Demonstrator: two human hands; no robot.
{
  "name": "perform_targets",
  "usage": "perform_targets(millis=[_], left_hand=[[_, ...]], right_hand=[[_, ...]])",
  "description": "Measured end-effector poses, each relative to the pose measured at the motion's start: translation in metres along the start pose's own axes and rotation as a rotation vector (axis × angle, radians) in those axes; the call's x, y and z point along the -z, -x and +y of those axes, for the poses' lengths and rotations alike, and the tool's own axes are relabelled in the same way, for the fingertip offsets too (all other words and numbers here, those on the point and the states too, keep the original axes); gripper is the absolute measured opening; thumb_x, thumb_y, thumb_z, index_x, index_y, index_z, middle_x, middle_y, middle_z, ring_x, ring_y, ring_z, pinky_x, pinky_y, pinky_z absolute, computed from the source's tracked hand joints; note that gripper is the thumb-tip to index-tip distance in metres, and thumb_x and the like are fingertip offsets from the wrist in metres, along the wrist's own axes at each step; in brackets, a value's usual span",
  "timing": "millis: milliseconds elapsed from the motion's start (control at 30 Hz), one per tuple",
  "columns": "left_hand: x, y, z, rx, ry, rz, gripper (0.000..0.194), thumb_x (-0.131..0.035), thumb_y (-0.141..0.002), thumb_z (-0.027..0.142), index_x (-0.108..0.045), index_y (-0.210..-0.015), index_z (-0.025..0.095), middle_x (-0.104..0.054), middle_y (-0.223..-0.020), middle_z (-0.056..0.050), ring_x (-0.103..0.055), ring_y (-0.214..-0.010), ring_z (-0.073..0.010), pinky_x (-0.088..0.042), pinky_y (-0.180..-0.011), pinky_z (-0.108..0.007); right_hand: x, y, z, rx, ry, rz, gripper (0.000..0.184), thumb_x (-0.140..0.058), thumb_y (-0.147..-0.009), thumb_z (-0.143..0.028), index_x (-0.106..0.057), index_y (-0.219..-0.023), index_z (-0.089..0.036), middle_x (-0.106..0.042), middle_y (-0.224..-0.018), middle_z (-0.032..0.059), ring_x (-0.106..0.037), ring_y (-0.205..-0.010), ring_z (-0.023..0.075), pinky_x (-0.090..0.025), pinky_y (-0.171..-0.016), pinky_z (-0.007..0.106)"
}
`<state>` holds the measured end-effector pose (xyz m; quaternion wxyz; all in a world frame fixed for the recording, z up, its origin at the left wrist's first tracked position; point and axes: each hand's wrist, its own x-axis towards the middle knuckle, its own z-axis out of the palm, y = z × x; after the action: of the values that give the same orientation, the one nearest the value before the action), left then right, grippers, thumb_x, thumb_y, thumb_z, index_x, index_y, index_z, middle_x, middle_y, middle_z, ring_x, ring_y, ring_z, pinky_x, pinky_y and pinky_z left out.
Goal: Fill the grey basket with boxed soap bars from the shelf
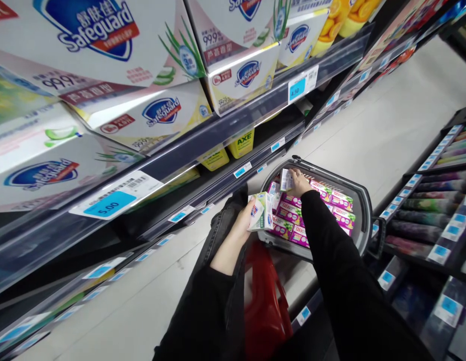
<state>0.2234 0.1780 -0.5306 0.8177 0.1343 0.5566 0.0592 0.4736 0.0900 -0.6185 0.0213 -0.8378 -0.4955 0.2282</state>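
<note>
My left hand (pixel 245 220) is closed round a soap box (pixel 260 211), white and green with a Safeguard logo, just left of the basket. My right hand (pixel 298 183) reaches over the dark grey shopping basket (pixel 363 210) and grips a small white box (pixel 286 180) with fine print on its near face; its kind cannot be made out. Beneath that hand, several magenta and white boxes (pixel 290 212) with green labels lie in rows inside the basket. My right forearm hides part of them.
Large Safeguard cartons (pixel 105 105) fill the shelf at upper left, above price tags (pixel 116 198). Yellow AXE bottles (pixel 242 144) stand on a lower shelf. A red plastic object (pixel 265 296) is below the basket. Shelves of packets (pixel 424 218) line the right side.
</note>
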Motion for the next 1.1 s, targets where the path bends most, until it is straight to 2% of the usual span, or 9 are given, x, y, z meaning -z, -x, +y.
perform_targets(millis=[67,167,267,433,567,700,867,967,1100], left_hand=[[0.0,-0.001,0.0,0.003,0.002,0.002,0.034,-0.058,-0.096,0.033,-0.072,-0.107,0.004,-0.077,-0.095,-0.017,-0.076,-0.087,-0.0256,-0.059,-0.085,-0.034],[0.002,-0.005,-0.002,-0.006,0.009,-0.006,0.035,-0.06,-0.094,0.034,-0.072,-0.11,0.005,-0.077,-0.094,-0.017,-0.076,-0.084,-0.026,-0.06,-0.085,-0.034],[0.003,-0.008,-0.005,-0.015,0.011,-0.011,0.036,-0.064,-0.092,0.034,-0.072,-0.112,0.005,-0.077,-0.092,-0.017,-0.076,-0.082,-0.0261,-0.06,-0.083,-0.034],[0.0,-0.005,-0.003,-0.01,-0.003,0.007,0.033,-0.061,-0.094,0.031,-0.071,-0.113,0.006,-0.078,-0.093,-0.015,-0.076,-0.085,-0.0251,-0.06,-0.085,-0.033],[0.0,-0.005,-0.002,-0.029,0.005,0.019,0.03,-0.061,-0.094,0.03,-0.074,-0.105,0.005,-0.078,-0.093,-0.016,-0.076,-0.087,-0.0252,-0.059,-0.087,-0.033],[0.003,-0.009,-0.006,-0.04,-0.001,-0.016,0.031,-0.068,-0.089,0.033,-0.075,-0.102,0.005,-0.077,-0.094,-0.017,-0.076,-0.087,-0.0262,-0.059,-0.086,-0.033],[0.003,-0.008,-0.008,-0.054,-0.053,-0.019,0.032,-0.069,-0.089,0.034,-0.074,-0.102,0.006,-0.078,-0.093,-0.016,-0.076,-0.083,-0.0244,-0.06,-0.081,-0.031],[0.001,-0.004,-0.007,-0.063,-0.078,-0.005,0.03,-0.065,-0.091,0.033,-0.074,-0.102,0.006,-0.077,-0.095,-0.015,-0.076,-0.081,-0.0223,-0.06,-0.078,-0.029],[-0.003,0.001,-0.005,-0.063,-0.093,-0.024,0.031,-0.061,-0.093,0.034,-0.072,-0.105,0.008,-0.077,-0.097,-0.014,-0.075,-0.077,-0.0204,-0.06,-0.077,-0.03]], right_hand=[[0.005,0.002,0.0,-0.04,0.053,-0.032,0.096,-0.076,-0.065,-0.018,-0.034,-0.151,-0.014,-0.032,-0.154,0.0224,-0.039,-0.134,0.0372,-0.036,-0.109,0.048],[0.008,0.004,-0.007,-0.234,0.082,-0.07,0.081,-0.073,-0.074,-0.025,-0.04,-0.148,-0.028,-0.033,-0.155,0.0164,-0.039,-0.133,0.0417,-0.039,-0.102,0.054],[0.003,0.004,-0.018,-0.424,0.03,-0.028,0.08,-0.07,-0.078,-0.038,-0.038,-0.148,-0.018,-0.042,-0.144,0.023,-0.047,-0.125,0.041,-0.041,-0.099,0.051],[-0.002,0.006,-0.023,-0.406,0.013,0.074,0.078,-0.068,-0.078,-0.034,-0.038,-0.142,-0.002,-0.051,-0.131,0.0272,-0.051,-0.122,0.0372,-0.039,-0.102,0.043],[0.004,0.019,-0.026,-0.538,-0.082,-0.009,0.091,-0.072,-0.076,-0.041,-0.03,-0.15,-0.009,-0.044,-0.139,0.0306,-0.058,-0.118,0.0377,-0.043,-0.099,0.045],[-0.004,0.041,-0.047,-0.621,-0.154,-0.094,0.091,-0.074,-0.075,-0.043,-0.032,-0.151,-0.017,-0.034,-0.148,0.0299,-0.064,-0.11,0.0362,-0.046,-0.095,0.047],[-0.021,0.057,-0.074,-0.609,-0.154,-0.021,0.084,-0.068,-0.081,-0.043,-0.032,-0.149,-0.01,-0.043,-0.139,0.0324,-0.062,-0.115,0.0387,-0.045,-0.097,0.047],[-0.024,0.06,-0.078,-0.608,-0.161,-0.007,0.082,-0.066,-0.083,-0.045,-0.032,-0.149,-0.01,-0.049,-0.135,0.0293,-0.062,-0.115,0.0369,-0.044,-0.099,0.045],[-0.024,0.059,-0.078,-0.647,-0.179,-0.016,0.086,-0.069,-0.081,-0.047,-0.032,-0.15,-0.011,-0.046,-0.138,0.0291,-0.064,-0.113,0.0341,-0.046,-0.098,0.041]])
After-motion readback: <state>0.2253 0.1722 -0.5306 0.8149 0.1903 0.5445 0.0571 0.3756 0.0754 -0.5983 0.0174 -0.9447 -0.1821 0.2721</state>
